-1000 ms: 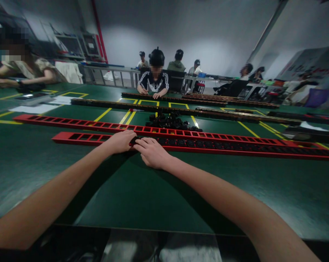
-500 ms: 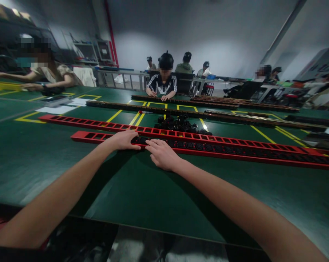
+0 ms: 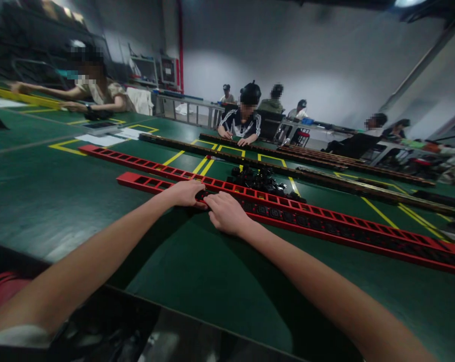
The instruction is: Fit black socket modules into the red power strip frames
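My left hand (image 3: 190, 193) is closed around the near red slotted rail (image 3: 127, 178), thumb on the near side and fingertips over the top. Just to its right, my right hand (image 3: 225, 212) rests on the same rail with fingers bent and pressed together; what lies under them is hidden. A dark part (image 3: 201, 194) shows between the two hands. Right of my hands, the rail's slots are filled with black square parts (image 3: 275, 213); several slots at its left end are open. Behind it and close alongside lies a second red slotted rail (image 3: 87, 150).
A heap of small black parts (image 3: 254, 180) lies behind the rails. Long dark strips (image 3: 167, 144) cross the green table (image 3: 167, 271) farther back. White papers (image 3: 99, 139) lie at left. A co-worker (image 3: 240, 120) sits opposite, another person (image 3: 102, 93) at left.
The view has tilted and swung slightly left, so the rails slant more steeply. My right fingers have drawn in from lying stretched over the rail to bent, closer to my left hand.
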### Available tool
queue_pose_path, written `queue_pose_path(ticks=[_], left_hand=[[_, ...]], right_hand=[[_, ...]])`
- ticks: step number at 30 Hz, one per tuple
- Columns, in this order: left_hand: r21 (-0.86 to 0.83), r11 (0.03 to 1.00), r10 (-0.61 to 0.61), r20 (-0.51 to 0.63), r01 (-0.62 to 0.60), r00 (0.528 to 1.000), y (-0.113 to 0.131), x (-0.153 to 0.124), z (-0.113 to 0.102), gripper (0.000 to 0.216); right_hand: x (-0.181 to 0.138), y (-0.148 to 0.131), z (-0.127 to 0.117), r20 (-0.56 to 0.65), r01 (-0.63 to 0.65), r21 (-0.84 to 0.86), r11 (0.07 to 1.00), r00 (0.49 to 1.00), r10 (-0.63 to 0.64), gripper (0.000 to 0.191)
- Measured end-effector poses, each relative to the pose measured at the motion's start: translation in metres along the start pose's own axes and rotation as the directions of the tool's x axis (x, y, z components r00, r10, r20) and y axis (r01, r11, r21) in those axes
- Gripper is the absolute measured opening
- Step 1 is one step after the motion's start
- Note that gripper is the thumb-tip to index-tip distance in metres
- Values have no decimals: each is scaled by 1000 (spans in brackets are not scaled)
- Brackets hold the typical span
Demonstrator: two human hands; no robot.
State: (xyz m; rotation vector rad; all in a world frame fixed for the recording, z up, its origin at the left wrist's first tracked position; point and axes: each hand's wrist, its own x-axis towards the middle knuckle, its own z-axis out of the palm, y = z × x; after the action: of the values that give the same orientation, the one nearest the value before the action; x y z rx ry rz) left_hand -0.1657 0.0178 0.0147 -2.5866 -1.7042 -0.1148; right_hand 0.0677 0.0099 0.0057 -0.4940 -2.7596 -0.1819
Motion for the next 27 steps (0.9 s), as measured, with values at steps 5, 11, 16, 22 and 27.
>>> queue_pose_path(ticks=[5,11,16,22,27], left_hand=[[1,1000,-7,11,7,1000,1,1,-1,51],[-12,1000,-12,12,12,1000,1,1,-2,46],[-7,1000,-16,19,16,1000,1,1,-2,36],[-45,999,-5,0,5,1000,0,0,-1,31],[-73,997,-12,-23,10,1000,0,-1,-1,32]], right_hand=[[2,-6,9,-89,-99,43,994,991,103,40],[-2,-5,13,-90,-53,57,997,994,58,46],[0,-6,10,-37,29,37,999,999,-28,46],[-2,-7,6,-22,30,19,999,999,-30,48],[-2,-7,8,-52,24,22,999,998,-23,51]])
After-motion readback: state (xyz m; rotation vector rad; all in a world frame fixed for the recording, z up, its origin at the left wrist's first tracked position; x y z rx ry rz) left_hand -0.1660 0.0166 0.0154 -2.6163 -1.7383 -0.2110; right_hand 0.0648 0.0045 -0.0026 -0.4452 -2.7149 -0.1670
